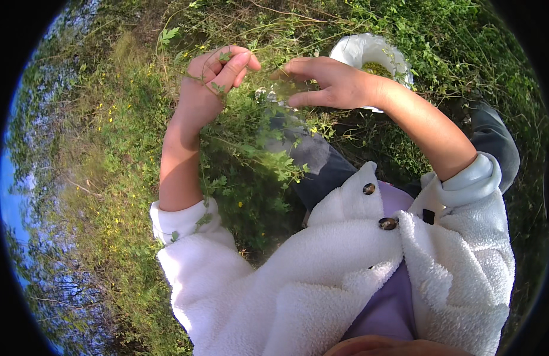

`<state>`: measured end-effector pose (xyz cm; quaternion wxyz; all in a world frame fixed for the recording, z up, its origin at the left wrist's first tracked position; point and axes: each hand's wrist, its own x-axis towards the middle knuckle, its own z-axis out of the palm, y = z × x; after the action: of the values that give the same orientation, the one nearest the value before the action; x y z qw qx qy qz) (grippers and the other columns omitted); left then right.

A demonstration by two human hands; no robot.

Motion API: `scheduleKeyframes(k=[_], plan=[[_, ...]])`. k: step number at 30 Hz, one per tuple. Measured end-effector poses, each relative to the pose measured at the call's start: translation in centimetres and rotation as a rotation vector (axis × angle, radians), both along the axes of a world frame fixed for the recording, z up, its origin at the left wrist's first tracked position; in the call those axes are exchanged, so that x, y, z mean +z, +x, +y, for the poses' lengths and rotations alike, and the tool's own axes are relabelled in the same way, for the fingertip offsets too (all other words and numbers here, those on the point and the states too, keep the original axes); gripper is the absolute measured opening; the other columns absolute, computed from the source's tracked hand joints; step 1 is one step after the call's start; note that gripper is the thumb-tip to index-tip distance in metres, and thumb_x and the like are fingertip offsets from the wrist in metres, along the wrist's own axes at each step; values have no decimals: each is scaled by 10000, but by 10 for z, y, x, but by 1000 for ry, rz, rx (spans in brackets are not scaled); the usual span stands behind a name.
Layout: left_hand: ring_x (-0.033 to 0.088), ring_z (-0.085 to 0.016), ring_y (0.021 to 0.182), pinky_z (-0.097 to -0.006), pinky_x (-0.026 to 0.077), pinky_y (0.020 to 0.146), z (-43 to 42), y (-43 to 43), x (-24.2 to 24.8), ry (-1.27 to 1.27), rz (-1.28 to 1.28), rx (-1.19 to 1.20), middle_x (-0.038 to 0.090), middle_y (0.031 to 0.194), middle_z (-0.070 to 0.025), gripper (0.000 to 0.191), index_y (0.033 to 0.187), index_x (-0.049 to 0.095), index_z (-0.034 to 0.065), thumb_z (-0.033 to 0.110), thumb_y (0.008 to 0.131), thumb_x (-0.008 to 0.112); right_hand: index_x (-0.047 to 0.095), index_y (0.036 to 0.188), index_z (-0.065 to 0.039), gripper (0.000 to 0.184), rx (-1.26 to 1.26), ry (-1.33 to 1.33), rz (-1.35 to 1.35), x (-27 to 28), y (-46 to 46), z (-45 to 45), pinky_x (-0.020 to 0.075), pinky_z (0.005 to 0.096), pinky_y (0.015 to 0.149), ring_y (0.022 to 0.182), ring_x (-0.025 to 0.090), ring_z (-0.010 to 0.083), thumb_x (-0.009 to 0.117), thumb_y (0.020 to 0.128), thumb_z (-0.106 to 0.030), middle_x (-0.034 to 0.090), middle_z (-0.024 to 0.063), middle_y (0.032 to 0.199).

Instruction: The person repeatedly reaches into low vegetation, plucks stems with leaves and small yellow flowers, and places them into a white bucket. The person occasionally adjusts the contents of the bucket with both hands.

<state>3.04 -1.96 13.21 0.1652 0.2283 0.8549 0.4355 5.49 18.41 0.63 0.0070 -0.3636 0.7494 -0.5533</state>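
My left hand point(207, 80) is raised among the plants, its thumb and fingers closed on a thin green stem point(196, 78) with lobed leaves that trails over the hand. To its right, my right hand point(330, 84) reaches in with thumb and fingers apart. Its fingertips are blurred, and I see nothing held in it. Just behind that hand stands a container lined with a white plastic bag point(350, 46), partly hidden by the hand and wrist. Small yellow flower heads point(376, 69) lie inside it.
Leafy green stems point(274, 167) hang over my dark trousers point(334, 171), close to my left forearm. Yellow-flowered growth point(118, 222) spreads along the left side. Dense greenery point(452, 44) surrounds the container, and long thin stems cross above my hands.
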Motion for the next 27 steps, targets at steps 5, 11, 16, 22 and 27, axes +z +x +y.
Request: scheduleKeyframes(k=[5,11,16,22,27], plan=[[376,-7,560,-169,284,514,2,4,-3,20,-21,-21,561,688,48,197,867,651,74,216,906,521,607,1005,-8,330,158,32,-158,11,2,-16,483,324,786,818,608,215,598,856,-303,634,100,856],[477,-57,675,-191,391,600,-5,17,-6,-207,120,-124,618,915,5,240,1031,639,60,166,817,653,624,956,-6,278,199,-183,-431,4,1,0,486,219,615,632,551,65,456,954,-228,565,-10,680],[488,-67,614,-216,372,524,-7,33,-19,-459,-1,-198,618,824,25,203,962,638,66,184,802,679,575,859,-16,337,206,-233,-495,3,0,3,471,212,615,651,549,70,424,967,-298,560,0,706],[396,-68,552,-220,336,510,-20,24,-23,-147,7,-3,454,592,28,353,700,556,43,262,955,453,493,730,-35,390,251,-82,-645,4,3,18,438,220,588,604,512,73,379,981,-312,501,-11,664],[376,-69,546,-210,311,513,-28,22,-24,-115,-52,-36,414,578,34,380,654,491,67,264,971,418,452,707,-67,402,305,-23,-429,-1,-1,36,371,214,489,542,424,55,366,976,-353,414,-35,605]])
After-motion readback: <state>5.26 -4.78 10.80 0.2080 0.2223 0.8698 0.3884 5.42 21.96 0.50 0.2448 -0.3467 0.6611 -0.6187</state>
